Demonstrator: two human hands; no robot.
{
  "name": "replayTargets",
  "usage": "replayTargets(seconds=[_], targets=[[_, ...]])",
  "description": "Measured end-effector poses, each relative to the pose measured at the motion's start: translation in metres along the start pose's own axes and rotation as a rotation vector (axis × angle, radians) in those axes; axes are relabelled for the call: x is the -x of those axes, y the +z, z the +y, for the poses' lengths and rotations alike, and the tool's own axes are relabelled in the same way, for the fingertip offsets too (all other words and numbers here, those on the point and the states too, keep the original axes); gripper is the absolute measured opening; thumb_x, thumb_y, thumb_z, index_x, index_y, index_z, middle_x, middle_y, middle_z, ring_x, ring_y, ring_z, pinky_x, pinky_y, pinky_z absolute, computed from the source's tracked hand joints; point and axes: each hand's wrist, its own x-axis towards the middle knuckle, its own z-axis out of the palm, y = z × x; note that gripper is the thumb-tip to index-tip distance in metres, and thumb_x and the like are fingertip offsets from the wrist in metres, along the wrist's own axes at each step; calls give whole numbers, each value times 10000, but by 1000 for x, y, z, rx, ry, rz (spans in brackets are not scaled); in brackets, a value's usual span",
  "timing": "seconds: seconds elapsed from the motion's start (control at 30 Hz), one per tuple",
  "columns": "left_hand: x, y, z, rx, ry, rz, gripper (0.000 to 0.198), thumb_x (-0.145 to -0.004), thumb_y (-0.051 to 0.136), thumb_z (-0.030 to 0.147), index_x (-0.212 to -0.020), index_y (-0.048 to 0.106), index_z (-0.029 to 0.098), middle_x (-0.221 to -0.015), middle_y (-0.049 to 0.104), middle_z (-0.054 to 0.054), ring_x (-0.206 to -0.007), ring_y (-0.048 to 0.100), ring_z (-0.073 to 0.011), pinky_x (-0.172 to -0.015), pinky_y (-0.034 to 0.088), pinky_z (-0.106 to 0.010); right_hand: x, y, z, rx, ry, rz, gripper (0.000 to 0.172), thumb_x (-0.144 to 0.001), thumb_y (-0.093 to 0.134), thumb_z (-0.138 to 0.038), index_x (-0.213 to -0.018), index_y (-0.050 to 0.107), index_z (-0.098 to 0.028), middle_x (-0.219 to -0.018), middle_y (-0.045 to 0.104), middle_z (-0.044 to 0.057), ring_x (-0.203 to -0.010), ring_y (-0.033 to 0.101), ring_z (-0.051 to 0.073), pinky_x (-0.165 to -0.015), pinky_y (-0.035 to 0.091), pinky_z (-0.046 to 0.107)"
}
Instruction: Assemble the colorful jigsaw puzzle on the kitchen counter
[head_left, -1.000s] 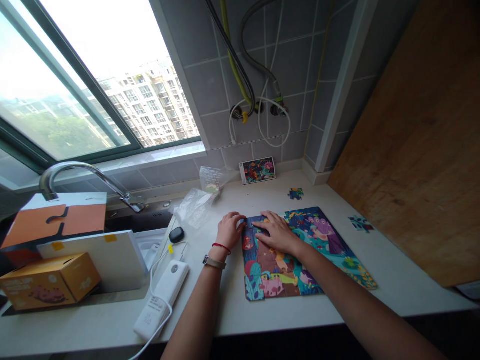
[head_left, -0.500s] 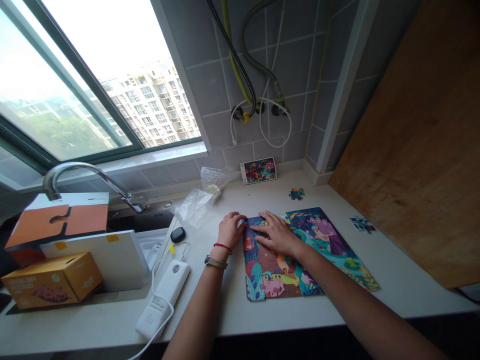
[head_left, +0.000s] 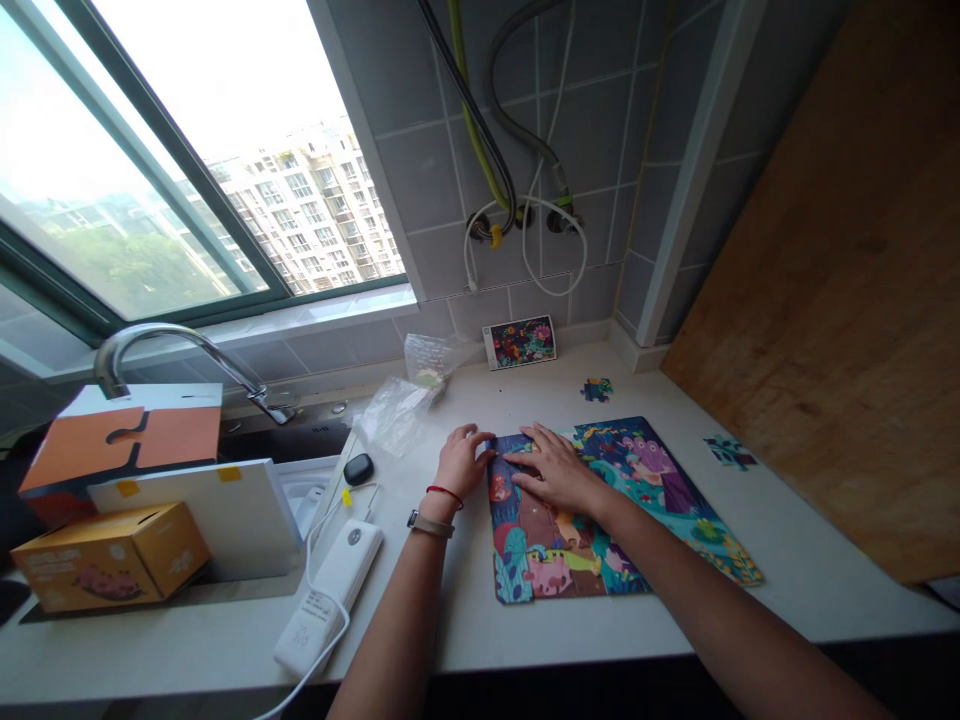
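Observation:
A colourful jigsaw puzzle [head_left: 555,575] lies on the white countertop, its pieces joined into a near-rectangle. At its upper left corner, my left hand [head_left: 463,462] has its fingers curled against the edge, gripping the border there. My right hand [head_left: 551,468] rests palm down across the puzzle's upper left part, fingers spread and touching the pieces; it hides what lies beneath. Behind the puzzle sits a loose cluster of puzzle pieces [head_left: 597,390]. Another piece cluster [head_left: 730,452] is off to the right. A small picture card [head_left: 520,343] of the design leans against the wall.
Crumpled clear plastic bags [head_left: 401,410] lie left of the puzzle. Nearer me are a white power bank [head_left: 330,595] with a cable and a black earbud case [head_left: 358,469]. Boxes [head_left: 112,560] stand by the sink and faucet [head_left: 187,335]. A wooden panel [head_left: 825,330] borders the right.
The view has shifted very slightly. Both hands keep nearly the same place on the puzzle, and nothing else has visibly moved.

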Motion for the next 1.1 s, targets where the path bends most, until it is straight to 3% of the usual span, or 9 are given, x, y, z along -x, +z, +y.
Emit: replayTargets(seconds=[0.4, 0.67, 1.1], targets=[[1, 2, 2, -19, 0, 9, 323, -978, 663, 219, -1284, 761, 257, -1434, 625, -132, -1382, 561, -286, -1191, 431, -415, 1, -2, -2, 12, 12, -10, 468, -991, 645, -480, -1444, 664, -363, -1702, 378, 100, -1602, 249, 384, -1289, 210, 549], [1, -1, 1, -22, -36, 28, 534, -863, 513, -34, -1240, 782, 232, -1409, 648, -123, -1340, 594, -260, -1161, 463, -376, 0, 1, 1, 20, -12, -1, 461, -993, 632, -487, -1435, 671, -359, -1687, 412, 87, -1579, 308, 366, -1283, 232, 549], [2, 1, 5, -39, -55, 53, 462, -900, 526, 27, -1207, 784, 258, -1376, 661, -106, -1286, 611, -268, -1111, 484, -383, 1, 0, 1, 15, -15, 4, 463, -987, 638, -470, -1432, 677, -347, -1681, 424, 95, -1571, 329, 375, -1283, 240, 556]])
